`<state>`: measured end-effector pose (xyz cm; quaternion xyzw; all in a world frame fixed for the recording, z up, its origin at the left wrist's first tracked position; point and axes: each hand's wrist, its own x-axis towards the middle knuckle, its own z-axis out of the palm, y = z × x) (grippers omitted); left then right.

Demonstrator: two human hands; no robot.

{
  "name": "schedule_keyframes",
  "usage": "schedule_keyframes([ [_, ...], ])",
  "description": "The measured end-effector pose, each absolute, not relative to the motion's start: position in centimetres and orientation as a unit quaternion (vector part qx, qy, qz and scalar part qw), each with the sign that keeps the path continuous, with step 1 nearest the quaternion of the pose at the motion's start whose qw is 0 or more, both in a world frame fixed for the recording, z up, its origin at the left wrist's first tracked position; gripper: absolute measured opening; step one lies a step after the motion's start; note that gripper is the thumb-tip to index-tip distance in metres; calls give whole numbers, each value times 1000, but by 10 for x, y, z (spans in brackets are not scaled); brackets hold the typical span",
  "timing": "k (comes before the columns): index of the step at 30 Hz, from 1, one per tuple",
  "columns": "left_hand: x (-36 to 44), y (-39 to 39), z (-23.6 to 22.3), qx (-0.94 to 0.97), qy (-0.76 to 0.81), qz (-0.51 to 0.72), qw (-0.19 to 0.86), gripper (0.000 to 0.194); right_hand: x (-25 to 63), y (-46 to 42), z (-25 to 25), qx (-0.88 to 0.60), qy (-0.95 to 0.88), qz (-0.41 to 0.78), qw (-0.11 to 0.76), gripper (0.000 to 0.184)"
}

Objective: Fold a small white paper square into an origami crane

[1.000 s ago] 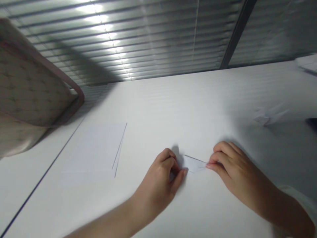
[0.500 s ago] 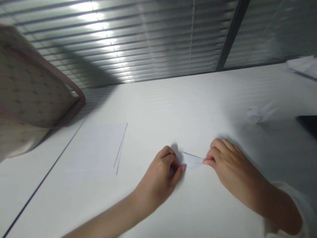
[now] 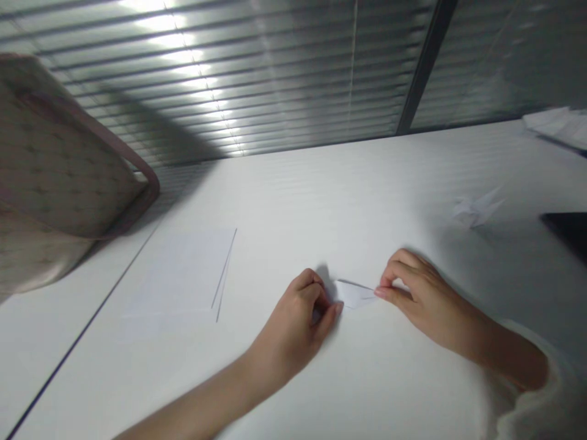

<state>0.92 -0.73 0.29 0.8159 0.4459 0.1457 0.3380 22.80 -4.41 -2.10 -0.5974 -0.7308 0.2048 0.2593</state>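
Between my hands, at the middle of the white table, is a small piece of folded white paper [image 3: 354, 294] narrowing to a point on the right. My left hand [image 3: 306, 318] is closed on its left end, with the thumb at the near edge and the other fingers curled. My right hand [image 3: 415, 290] pinches the pointed right tip between thumb and fingertips. Part of the paper's left end is hidden behind my left fingers.
Flat white paper sheets [image 3: 181, 272] lie to the left. A folded paper crane [image 3: 477, 211] stands at the right, near a dark flat object [image 3: 568, 232]. A patterned bag [image 3: 59, 165] is at the far left; crumpled white paper [image 3: 557, 125] lies at the back right, blinds [image 3: 284, 73] behind.
My right hand has turned slightly, its thumb now stretched straighter along the paper's tip. The paper's fold lines show a little more. My left hand stays in place.
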Motion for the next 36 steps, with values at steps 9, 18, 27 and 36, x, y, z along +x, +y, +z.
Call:
schedule_keyframes([
  [9, 7, -8, 0, 820, 439, 156, 333, 21, 239, -42, -11, -563, -712, 302, 291, 18],
  [18, 8, -8, 1, 818, 438, 151, 341, 21, 242, -44, -15, -539, -747, 282, 266, 8],
  [27, 7, -10, 2, 813, 435, 154, 355, 20, 240, -46, -17, -534, -751, 286, 264, 8],
  [36, 2, -13, 4, 838, 394, 147, 347, 13, 240, -46, -22, -498, -792, 238, 260, 7],
])
